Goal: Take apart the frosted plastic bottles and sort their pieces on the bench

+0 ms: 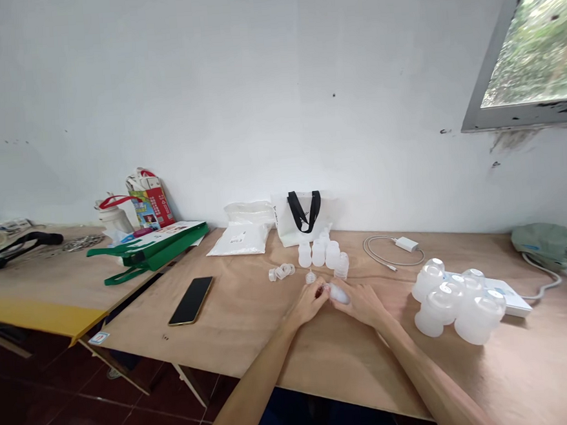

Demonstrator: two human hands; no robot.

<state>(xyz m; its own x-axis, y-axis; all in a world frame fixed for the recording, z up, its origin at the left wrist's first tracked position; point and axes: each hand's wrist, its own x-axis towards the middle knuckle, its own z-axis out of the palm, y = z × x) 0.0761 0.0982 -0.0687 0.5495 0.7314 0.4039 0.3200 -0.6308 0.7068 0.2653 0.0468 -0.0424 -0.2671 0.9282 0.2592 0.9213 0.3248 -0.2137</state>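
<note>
My right hand [362, 301] is wrapped round a small white plastic bottle [338, 292] lying on its side just above the plywood table [253, 331]. My left hand [309, 301] meets it at the bottle's mouth, fingers pinched there on something too small to make out. Just beyond my hands stand several small white bottles [321, 253] in a cluster. A loose clear cap [310, 277] and a small pile of clear caps [281, 272] lie to their left.
Several larger white jars [458, 307] sit at the right near a white box [510, 297]. A black phone [191, 300], white bags [240, 238], a tote bag [303, 217], a charger with cable [393, 249] and a green bag [150, 248] lie around.
</note>
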